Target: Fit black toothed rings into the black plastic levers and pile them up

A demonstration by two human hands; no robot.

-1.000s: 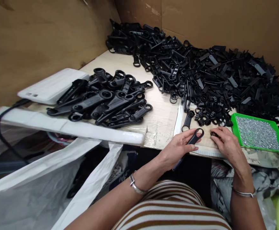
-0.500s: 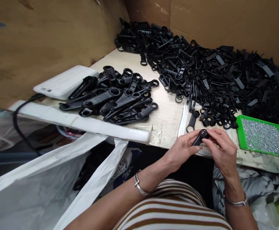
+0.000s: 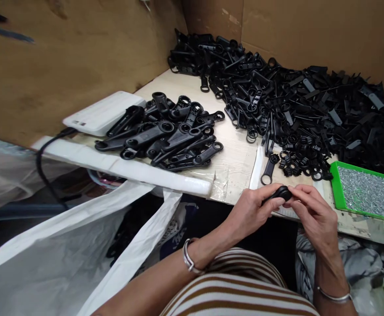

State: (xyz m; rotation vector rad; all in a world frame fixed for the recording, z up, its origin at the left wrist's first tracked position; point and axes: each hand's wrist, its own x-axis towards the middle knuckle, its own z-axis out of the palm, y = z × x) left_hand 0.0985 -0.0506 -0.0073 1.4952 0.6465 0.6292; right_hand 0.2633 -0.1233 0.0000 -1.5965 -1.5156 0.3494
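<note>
Between my hands is a black plastic lever with a round ring end point(image 3: 281, 193), held over the table's front edge. My left hand point(image 3: 256, 206) grips its shaft, thumb below and fingers above. The fingertips of my right hand point(image 3: 313, 210) pinch the round end from the right; whether a smaller part is in them is hidden. Just beyond lies a single black lever point(image 3: 269, 169) on a white sheet, a toothed ring at its upper end. Beside it is a small heap of black toothed rings point(image 3: 299, 160).
A large pile of black plastic parts point(image 3: 277, 96) covers the back and right. A green tray point(image 3: 339, 197) of small metal pins stands at right. At left lie several black levers point(image 3: 165, 131) beside a white box point(image 3: 104, 112) with a cable. A white bag point(image 3: 56, 250) hangs below.
The lever's round end has turned over: its open ring faced up before, now a smooth domed side shows. Both hands stay on it. The camera view has shifted slightly.
</note>
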